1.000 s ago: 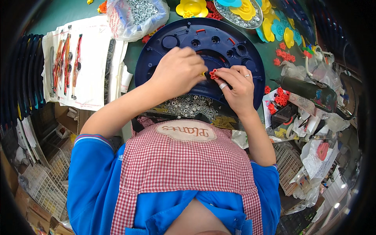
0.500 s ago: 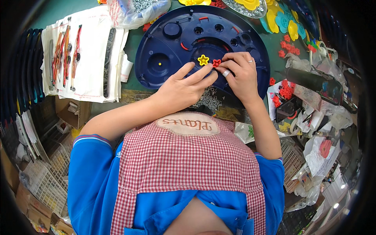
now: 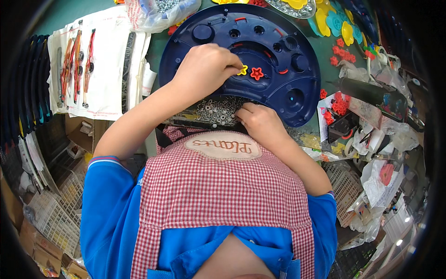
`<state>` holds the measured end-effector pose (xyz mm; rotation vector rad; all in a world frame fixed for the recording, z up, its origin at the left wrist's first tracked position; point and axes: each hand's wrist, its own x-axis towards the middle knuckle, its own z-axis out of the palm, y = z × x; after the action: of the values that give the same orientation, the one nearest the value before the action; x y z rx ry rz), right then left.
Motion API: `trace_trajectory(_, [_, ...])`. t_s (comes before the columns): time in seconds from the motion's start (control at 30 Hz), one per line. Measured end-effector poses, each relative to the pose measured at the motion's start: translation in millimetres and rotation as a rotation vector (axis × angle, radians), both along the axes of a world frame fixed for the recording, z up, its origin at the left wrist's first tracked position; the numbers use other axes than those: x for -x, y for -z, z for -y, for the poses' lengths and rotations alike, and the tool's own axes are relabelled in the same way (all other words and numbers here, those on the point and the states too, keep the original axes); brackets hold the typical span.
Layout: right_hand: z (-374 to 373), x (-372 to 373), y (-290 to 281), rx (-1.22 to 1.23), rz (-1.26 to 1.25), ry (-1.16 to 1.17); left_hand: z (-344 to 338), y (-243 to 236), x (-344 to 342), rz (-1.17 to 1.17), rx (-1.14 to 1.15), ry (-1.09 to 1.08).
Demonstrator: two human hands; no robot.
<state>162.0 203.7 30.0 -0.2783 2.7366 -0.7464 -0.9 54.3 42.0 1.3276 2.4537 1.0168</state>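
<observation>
Pinching a small yellow star-shaped piece (image 3: 242, 70) between its fingertips, the left hand (image 3: 204, 69) rests on the round dark blue plastic disc (image 3: 288, 97) near the disc's centre. A red star piece (image 3: 256, 73) sits on the disc just at 3 o'clock of the yellow one, apart from the fingers. The right hand (image 3: 259, 122) lies at the disc's 6 o'clock edge, fingers curled down into a tray of small silvery screws (image 3: 213, 111); whether it grips any I cannot tell. Loose red star pieces (image 3: 340, 104) lie at 3 o'clock of the disc, beside a black tool (image 3: 371, 93).
</observation>
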Motion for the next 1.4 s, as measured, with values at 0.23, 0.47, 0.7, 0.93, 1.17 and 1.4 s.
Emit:
trace_trajectory(0.23, [-8, 7, -24, 0.294, -0.294, 0.048, -18, 15, 9, -0.178, 0.064, 0.087])
trace_trajectory(0.47, [-37, 40, -30, 0.287, -0.439, 0.229, -22, 11, 7, -0.193, 0.17, 0.044])
trace_trajectory(0.7, [-61, 64, -11, -0.015, -0.408, 0.235, -21, 8, 6, -0.163, 0.158, 0.032])
trace_trajectory(0.93, [-59, 65, -6, -0.084, -0.336, 0.216, -17, 7, 3, -0.146, 0.149, 0.001])
trace_trajectory(1.17, [-59, 69, -6, -0.061, -0.362, 0.173, 11, -4, -11, -0.136, 0.007, 0.033])
trace_trajectory(1.4, [-58, 65, -11, -0.066, -0.319, 0.198, 84, -21, 7, -0.623, -0.228, -0.01])
